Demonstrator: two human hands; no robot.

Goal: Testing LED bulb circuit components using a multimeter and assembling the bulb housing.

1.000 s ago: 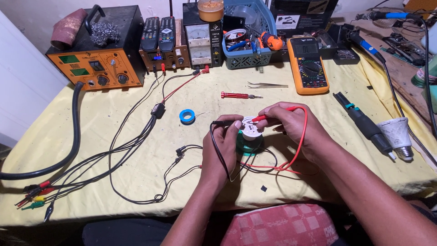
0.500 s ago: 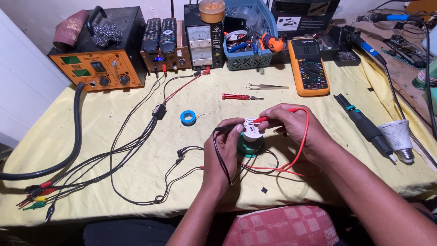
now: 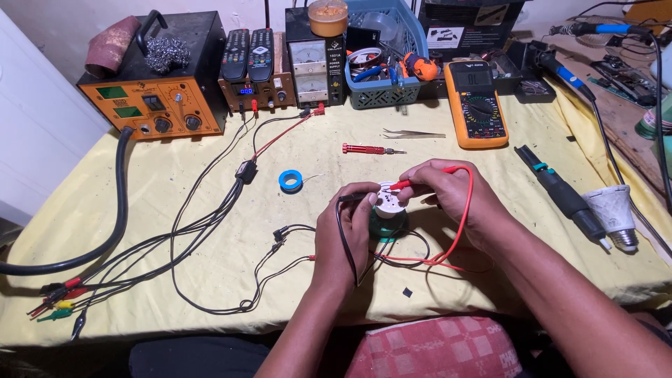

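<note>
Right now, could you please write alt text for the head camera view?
Left hand holds a black probe and right hand a red probe against a small round white-and-green part on a yellow cloth-covered bench; an orange multimeter lies behind.

Workbench and surrounding room, seen from above.
A bench (image 3: 140, 210) covered with a pale yellow cloth (image 3: 175, 294), lightly soiled and creased, fills most of the view; the cloth hangs over the near edge. Behind the bench stands a plain, off-white wall (image 3: 42, 28), and a white panel (image 3: 28, 133) rises at the left side. At the right, beyond the cloth's edge, a bare brownish wooden surface (image 3: 616, 105) shows. Below the near edge the space lies in deep shadow. Lighting is even and falls from above, brightest on the middle of the cloth, with soft shadows.
</note>
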